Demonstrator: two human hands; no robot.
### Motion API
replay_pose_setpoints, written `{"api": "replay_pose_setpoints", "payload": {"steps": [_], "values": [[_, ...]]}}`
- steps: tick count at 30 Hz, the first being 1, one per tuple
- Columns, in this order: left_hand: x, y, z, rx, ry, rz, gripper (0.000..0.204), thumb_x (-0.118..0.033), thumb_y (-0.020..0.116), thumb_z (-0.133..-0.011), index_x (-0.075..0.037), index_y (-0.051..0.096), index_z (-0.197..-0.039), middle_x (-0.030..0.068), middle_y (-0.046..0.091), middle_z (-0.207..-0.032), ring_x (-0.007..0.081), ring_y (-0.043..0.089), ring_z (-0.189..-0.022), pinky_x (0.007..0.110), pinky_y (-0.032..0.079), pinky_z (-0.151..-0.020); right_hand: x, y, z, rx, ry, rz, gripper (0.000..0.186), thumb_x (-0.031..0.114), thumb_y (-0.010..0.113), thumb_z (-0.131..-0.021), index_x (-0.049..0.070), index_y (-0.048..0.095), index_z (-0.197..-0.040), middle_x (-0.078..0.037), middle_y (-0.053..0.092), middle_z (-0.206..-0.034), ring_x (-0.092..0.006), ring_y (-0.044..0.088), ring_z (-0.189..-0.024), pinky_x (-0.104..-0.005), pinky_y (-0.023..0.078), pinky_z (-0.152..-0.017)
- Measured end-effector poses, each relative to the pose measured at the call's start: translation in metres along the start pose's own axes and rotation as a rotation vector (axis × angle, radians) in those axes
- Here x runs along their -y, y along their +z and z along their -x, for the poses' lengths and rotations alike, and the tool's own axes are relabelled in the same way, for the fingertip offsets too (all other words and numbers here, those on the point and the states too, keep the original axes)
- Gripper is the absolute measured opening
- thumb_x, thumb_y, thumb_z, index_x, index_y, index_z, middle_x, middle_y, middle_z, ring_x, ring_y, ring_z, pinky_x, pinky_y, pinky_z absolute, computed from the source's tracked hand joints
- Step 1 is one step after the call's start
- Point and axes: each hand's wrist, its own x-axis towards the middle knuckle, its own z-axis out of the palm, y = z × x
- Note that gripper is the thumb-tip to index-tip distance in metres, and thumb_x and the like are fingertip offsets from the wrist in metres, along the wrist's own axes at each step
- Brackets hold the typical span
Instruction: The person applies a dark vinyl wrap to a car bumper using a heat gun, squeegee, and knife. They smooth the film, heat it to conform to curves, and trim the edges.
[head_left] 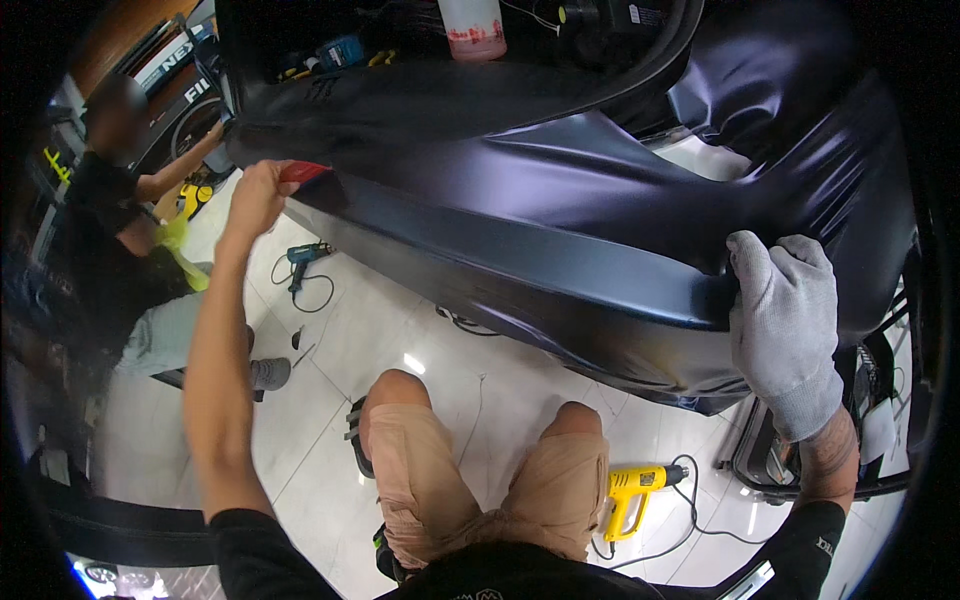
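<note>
A long curved panel (500, 260) in dark satin film spans the view, with loose, creased film (790, 160) at the upper right. My bare left hand (258, 200) grips a red flat tool (305, 172) against the panel's left end. My right hand (785, 320), in a grey knit glove, lies on the film at the right of the panel with curled fingers; whether it pinches the film is hard to tell.
A person (120, 210) with a yellow cloth (175, 245) sits at the left. A teal heat gun (302, 258) and a yellow one (635, 483) lie on the tiled floor (330, 400) with cords. A bottle (472, 30) and tools (340, 53) stand beyond the panel.
</note>
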Motion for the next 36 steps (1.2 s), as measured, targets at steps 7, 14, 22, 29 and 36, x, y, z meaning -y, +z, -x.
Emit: {"api": "replay_pose_setpoints", "payload": {"steps": [7,14,22,29,36], "values": [[-0.078,-0.013,0.021,-0.001,0.179,0.238,0.031,0.013,0.057,-0.079,-0.002,0.070,-0.102,0.0151,0.070,-0.092,0.0276,0.069,-0.083,0.035,0.052,-0.074,-0.004,0.005,0.005,-0.008,0.038,0.061,0.051,0.000,0.068,-0.062,0.001,0.060,-0.111,-0.012,0.064,-0.077,-0.0305,0.066,-0.082,-0.0444,0.048,-0.090],[0.024,0.020,-0.029,0.015,0.127,0.200,0.034,0.011,0.056,-0.076,-0.004,0.071,-0.103,0.0147,0.070,-0.095,0.0332,0.067,-0.090,0.038,0.052,-0.082,0.001,0.005,0.002,-0.040,0.014,0.076,0.054,-0.001,0.068,-0.058,0.002,0.059,-0.111,-0.011,0.063,-0.076,-0.0309,0.065,-0.082,-0.0456,0.047,-0.093],[-0.021,0.028,-0.027,-0.048,0.426,0.404,0.042,0.015,0.050,-0.066,-0.001,0.069,-0.100,0.0172,0.069,-0.100,0.0331,0.064,-0.102,0.038,0.047,-0.093,0.001,0.000,-0.001,-0.027,0.073,0.092,0.044,0.003,0.066,-0.067,0.003,0.059,-0.110,-0.012,0.066,-0.078,-0.0314,0.065,-0.076,-0.0458,0.046,-0.090],[-0.089,0.017,0.016,-0.080,0.336,0.498,0.028,0.001,0.052,-0.079,-0.008,0.069,-0.101,0.0105,0.067,-0.095,0.0319,0.063,-0.093,0.037,0.046,-0.084,-0.004,-0.001,-0.002,0.012,0.038,0.002,0.032,0.010,0.065,-0.070,0.001,0.056,-0.100,-0.011,0.063,-0.071,-0.0269,0.066,-0.072,-0.0398,0.048,-0.084],[-0.289,-0.029,0.024,-0.131,0.693,0.221,0.015,-0.012,0.063,-0.073,-0.008,0.064,-0.087,0.0013,0.058,-0.081,0.0176,0.056,-0.075,0.032,0.040,-0.063,-0.005,0.000,-0.001,-0.006,0.011,-0.072,0.031,0.014,0.065,-0.070,0.001,0.054,-0.096,-0.011,0.063,-0.072,-0.0268,0.064,-0.070,-0.0408,0.049,-0.075]]}}
